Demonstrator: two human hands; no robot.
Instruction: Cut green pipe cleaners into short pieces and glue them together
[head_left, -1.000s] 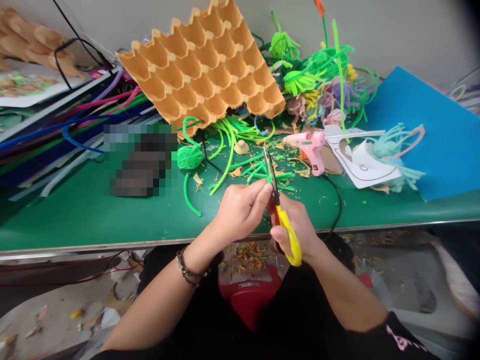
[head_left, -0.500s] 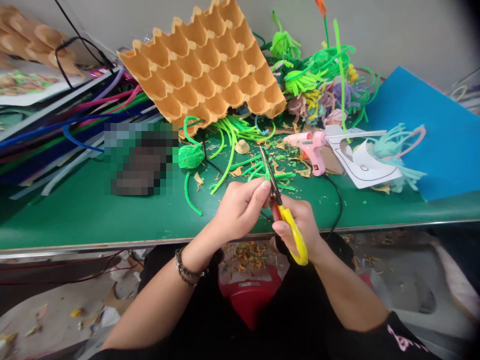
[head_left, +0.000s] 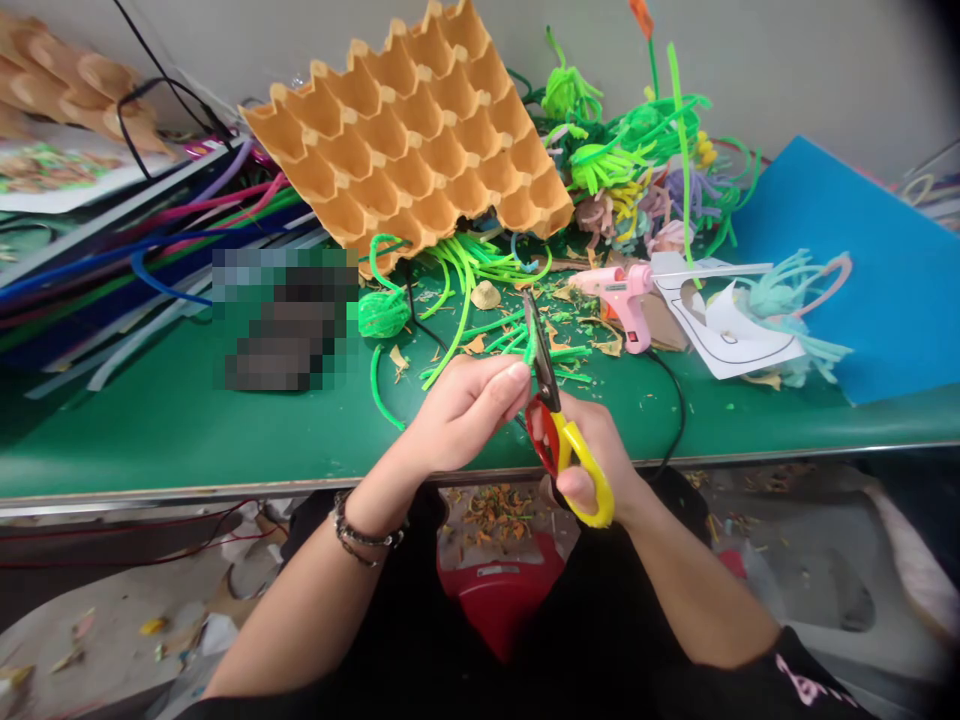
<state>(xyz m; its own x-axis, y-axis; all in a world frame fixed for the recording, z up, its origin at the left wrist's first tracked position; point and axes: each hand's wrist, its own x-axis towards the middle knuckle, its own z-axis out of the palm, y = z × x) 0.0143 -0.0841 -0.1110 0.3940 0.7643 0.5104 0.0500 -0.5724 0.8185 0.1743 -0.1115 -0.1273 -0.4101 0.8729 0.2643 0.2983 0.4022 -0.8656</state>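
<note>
My right hand point(head_left: 592, 455) is closed on a pair of scissors point(head_left: 546, 375) with one yellow and one red handle, blades pointing away from me. Pinched between the thumb and fingers of my left hand point(head_left: 476, 405) is a short green pipe cleaner point(head_left: 531, 345), which stands up beside the scissor blades. Whether the blades touch it I cannot tell. Cut green pipe cleaner pieces point(head_left: 495, 330) lie on the table just beyond my hands. A green pipe-cleaner ball point(head_left: 382, 314) and a curved green piece point(head_left: 381, 392) are to the left.
An orange egg tray point(head_left: 420, 130) leans at the back. A pink glue gun point(head_left: 626, 300), its black cord, a white paper cutout point(head_left: 731, 335) and a blue sheet point(head_left: 862, 270) lie right. Bundled pipe cleaners point(head_left: 622, 150) stand behind; long strips point(head_left: 187, 225) fill the left. Scraps litter the green table point(head_left: 150, 440).
The scissor handles have spread apart, showing more of the red one. My left hand has shifted slightly left and down, still pinching the green pipe cleaner.
</note>
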